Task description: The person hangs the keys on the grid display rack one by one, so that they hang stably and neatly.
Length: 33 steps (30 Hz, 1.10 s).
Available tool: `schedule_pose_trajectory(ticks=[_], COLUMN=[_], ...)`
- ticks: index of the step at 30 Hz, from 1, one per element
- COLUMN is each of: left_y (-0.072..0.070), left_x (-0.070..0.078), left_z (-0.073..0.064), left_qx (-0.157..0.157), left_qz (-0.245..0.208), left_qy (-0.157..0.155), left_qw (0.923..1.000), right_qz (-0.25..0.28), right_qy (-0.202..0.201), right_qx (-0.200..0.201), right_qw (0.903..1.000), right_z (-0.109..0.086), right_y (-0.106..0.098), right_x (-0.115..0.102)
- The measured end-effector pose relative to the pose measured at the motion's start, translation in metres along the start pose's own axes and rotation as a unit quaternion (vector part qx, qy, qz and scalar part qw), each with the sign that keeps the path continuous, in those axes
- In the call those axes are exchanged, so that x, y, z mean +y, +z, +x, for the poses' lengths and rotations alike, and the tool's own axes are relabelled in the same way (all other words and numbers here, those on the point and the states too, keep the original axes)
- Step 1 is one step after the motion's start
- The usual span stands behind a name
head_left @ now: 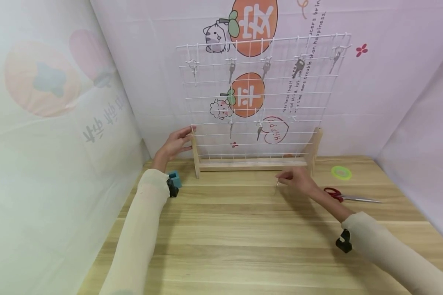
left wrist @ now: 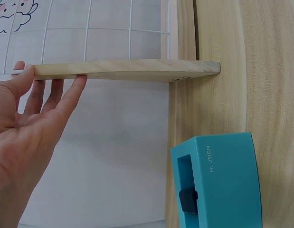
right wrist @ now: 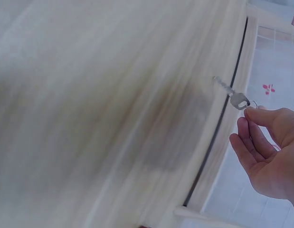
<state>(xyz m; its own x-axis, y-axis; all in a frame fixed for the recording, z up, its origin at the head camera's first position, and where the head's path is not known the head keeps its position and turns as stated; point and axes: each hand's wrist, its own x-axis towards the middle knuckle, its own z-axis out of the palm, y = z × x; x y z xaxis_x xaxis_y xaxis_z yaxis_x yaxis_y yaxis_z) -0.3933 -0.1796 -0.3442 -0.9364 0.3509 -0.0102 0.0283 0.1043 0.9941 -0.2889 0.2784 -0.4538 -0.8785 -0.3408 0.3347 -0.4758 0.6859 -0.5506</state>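
Note:
My left hand [head_left: 177, 142] grips the upper end of the wooden side post [left wrist: 137, 70] of a standing rack, thumb on one face and fingertips on the other. A white wire grid [head_left: 214, 44] rises from this rack. Several keys hang from hooks on it, among them a dark-headed key [head_left: 299, 66] in the upper row and another key [head_left: 259, 131] lower down. In front of the rack's base bar [head_left: 251, 166], my right hand [head_left: 297, 179] pinches the small ring of a silver key [right wrist: 239, 100]. The key dangles above the table, its blade pointing away from the fingers.
A teal box-like holder [left wrist: 227, 180] stands on the table beside the left post. To the right lie red-handled scissors [head_left: 358, 199] and a yellow-green disc [head_left: 341, 173]. Printed cloth walls [head_left: 409, 102] enclose the wooden table [head_left: 221, 237] at the back and sides.

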Motion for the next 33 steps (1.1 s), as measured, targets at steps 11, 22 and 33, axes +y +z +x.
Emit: schedule_pose_trajectory(ticks=[11, 22, 33], left_y=[0.0, -0.001, -0.003], left_x=[-0.002, -0.002, -0.008], left_z=[0.002, 0.004, 0.009], left_qx=[0.0, 0.006, 0.015], left_qz=[0.002, 0.001, 0.007], left_qy=[-0.003, 0.003, -0.005], left_qw=[1.0, 1.0, 0.9999], right_qz=[-0.002, -0.024, -0.034], right_qy=[-0.023, -0.009, 0.002], right_qx=[0.029, 0.058, 0.123], right_qw=[0.9993, 0.998, 0.9919], right_z=[0.01, 0.021, 0.033], right_y=[-0.029, -0.07, -0.116], right_x=[0.0, -0.02, -0.042])
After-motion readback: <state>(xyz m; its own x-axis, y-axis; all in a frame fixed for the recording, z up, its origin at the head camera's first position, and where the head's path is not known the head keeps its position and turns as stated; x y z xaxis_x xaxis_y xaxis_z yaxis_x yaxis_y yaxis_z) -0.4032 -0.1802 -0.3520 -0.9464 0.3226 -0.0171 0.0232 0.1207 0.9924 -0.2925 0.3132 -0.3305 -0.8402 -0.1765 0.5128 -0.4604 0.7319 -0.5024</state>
